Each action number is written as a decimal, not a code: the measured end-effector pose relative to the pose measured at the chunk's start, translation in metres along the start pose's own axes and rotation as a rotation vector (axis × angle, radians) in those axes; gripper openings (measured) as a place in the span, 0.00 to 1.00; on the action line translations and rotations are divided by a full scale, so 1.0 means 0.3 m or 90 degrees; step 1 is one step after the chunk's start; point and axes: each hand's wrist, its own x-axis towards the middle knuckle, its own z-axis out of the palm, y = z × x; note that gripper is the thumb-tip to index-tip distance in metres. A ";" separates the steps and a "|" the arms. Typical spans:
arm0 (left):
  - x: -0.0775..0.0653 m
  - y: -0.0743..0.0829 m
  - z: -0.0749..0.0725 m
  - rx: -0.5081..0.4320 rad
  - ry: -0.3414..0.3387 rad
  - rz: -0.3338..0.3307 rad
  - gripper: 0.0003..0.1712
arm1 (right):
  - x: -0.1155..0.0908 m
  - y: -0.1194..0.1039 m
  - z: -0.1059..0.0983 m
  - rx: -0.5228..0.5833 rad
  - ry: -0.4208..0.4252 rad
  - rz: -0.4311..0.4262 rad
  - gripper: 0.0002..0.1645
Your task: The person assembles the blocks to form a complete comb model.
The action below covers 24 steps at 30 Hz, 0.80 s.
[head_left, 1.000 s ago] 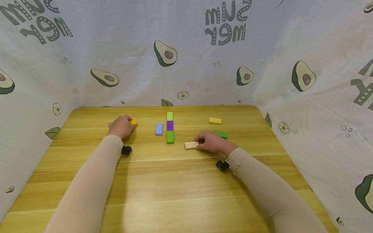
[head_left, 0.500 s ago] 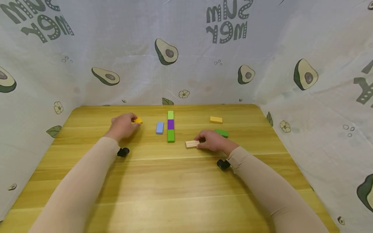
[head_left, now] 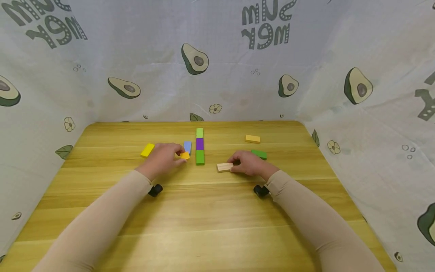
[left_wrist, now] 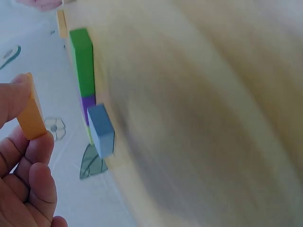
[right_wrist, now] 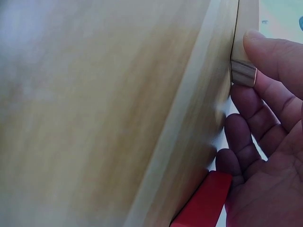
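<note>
My left hand [head_left: 164, 158] pinches an orange block [left_wrist: 32, 113] between thumb and fingers, raised over the table in the left wrist view. In the head view that block overlaps the near end of a blue block [head_left: 187, 147]. Just right of it, a row of light green [head_left: 199, 133], purple [head_left: 199, 144] and green [head_left: 200, 157] blocks lies end to end. My right hand [head_left: 248, 163] grips one end of a plain wooden block [head_left: 224, 167] lying on the table. A red block [right_wrist: 203, 201] shows below the right hand's fingers in the right wrist view; the hand hides it from the head camera.
A yellow block [head_left: 147, 150] lies left of the left hand. Behind the right hand are a green block [head_left: 259, 154] and, farther back, an orange-yellow block [head_left: 253, 139]. A printed cloth [head_left: 238, 90] rises along the back and sides of the wooden table [head_left: 204, 226].
My left hand has moved right with the orange block, from beside the yellow block to near the blue one, uncovering the yellow block. My right hand stays on the wooden block.
</note>
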 end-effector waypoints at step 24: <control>0.007 0.101 0.116 0.057 -0.071 0.077 0.19 | 0.001 0.003 -0.001 0.011 -0.002 0.001 0.20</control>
